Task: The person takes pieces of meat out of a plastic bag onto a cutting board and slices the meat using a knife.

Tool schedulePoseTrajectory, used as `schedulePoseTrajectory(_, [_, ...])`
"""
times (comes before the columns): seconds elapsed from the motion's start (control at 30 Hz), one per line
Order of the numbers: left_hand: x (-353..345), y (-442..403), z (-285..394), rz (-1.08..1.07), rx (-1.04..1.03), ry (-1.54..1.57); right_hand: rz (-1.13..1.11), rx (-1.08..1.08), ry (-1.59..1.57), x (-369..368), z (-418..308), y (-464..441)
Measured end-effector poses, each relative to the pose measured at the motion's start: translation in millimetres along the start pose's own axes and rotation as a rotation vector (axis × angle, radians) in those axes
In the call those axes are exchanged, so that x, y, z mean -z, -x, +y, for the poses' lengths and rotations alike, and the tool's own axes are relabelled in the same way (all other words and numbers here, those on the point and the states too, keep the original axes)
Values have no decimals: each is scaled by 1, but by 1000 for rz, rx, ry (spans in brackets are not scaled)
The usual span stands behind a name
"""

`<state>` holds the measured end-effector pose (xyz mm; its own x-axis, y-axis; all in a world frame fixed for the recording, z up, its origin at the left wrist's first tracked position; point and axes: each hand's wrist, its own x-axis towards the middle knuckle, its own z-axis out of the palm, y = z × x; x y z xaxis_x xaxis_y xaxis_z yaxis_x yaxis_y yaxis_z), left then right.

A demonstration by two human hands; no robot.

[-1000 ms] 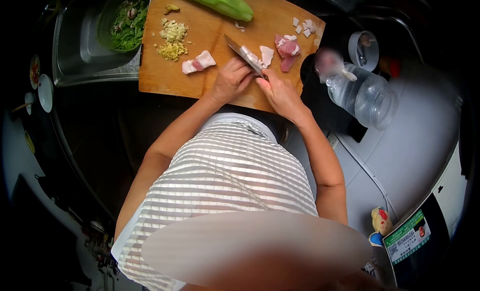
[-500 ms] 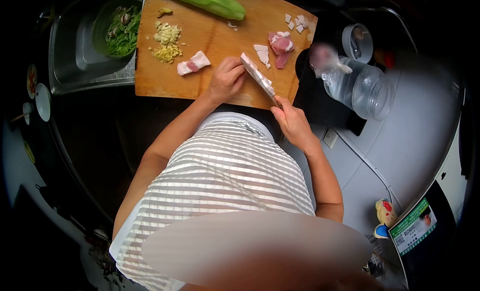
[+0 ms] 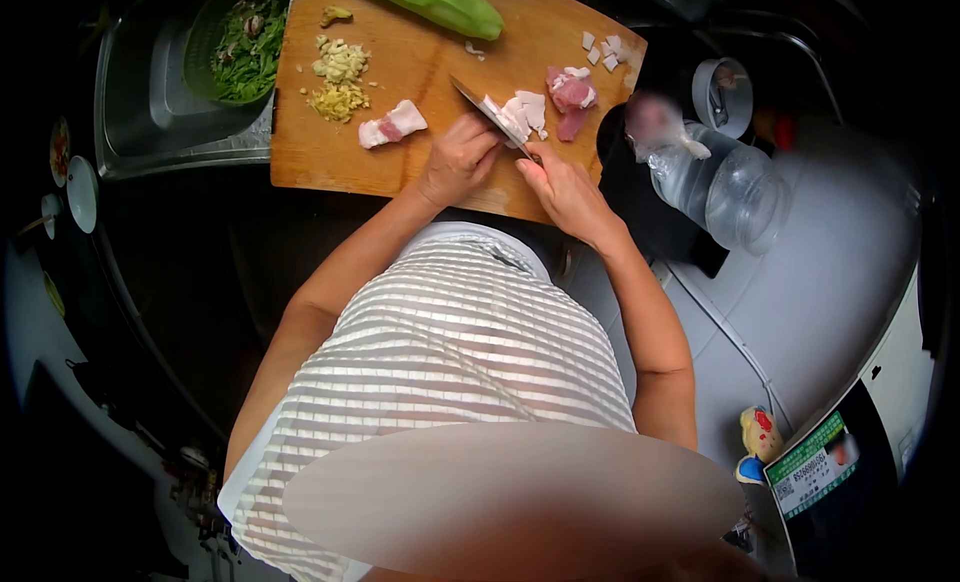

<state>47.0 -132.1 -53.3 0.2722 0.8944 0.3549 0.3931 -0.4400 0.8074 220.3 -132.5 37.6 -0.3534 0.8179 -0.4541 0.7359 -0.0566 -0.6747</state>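
The left hand [image 3: 461, 162] rests with its fingers curled narrow beside the knife [image 3: 489, 112]; whether it holds anything is hidden. The right hand [image 3: 570, 190] is closed around the knife's handle. Clock directions are taken from the knife. At the far left, just below 9 o'clock, is a white bowl [image 3: 83, 196], its contents unclear. Between 9 and 10, a green basket [image 3: 203, 67] of leafy greens [image 3: 250, 57] stands in the sink [image 3: 140, 102]. At 9, a meat strip [image 3: 393, 125] lies on the wooden board [image 3: 420, 82]. The knife is over the board's near part, tip between 10 and 11, long axis running down to between 4 and 5. Pale slices [image 3: 529, 110] lie against its right side. Farther right, a white round container [image 3: 703, 94] at 3 holds a utensil, and a clear jar [image 3: 742, 197] lies between 3 and 4.
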Motion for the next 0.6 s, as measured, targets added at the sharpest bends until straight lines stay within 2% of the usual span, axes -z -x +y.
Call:
schedulePoseTrajectory(0.2, [0,1,0,31,-18,-37,34,-80,15,-3,19,46])
schedulePoseTrajectory(0.27, [-2,0,-2,64,-44,3,7,-249,-106,1,24,61])
schedulePoseTrajectory(0.37, [-1,1,-1,88,-44,33,56,-336,-233,5,24,73])
schedulePoseTrajectory(0.5, [4,4,1,58,-50,6,107,-241,-195,2,3,74])
schedulePoseTrajectory(0.6, [2,6,1,66,-66,-12,39,-196,-111,-1,-1,74])
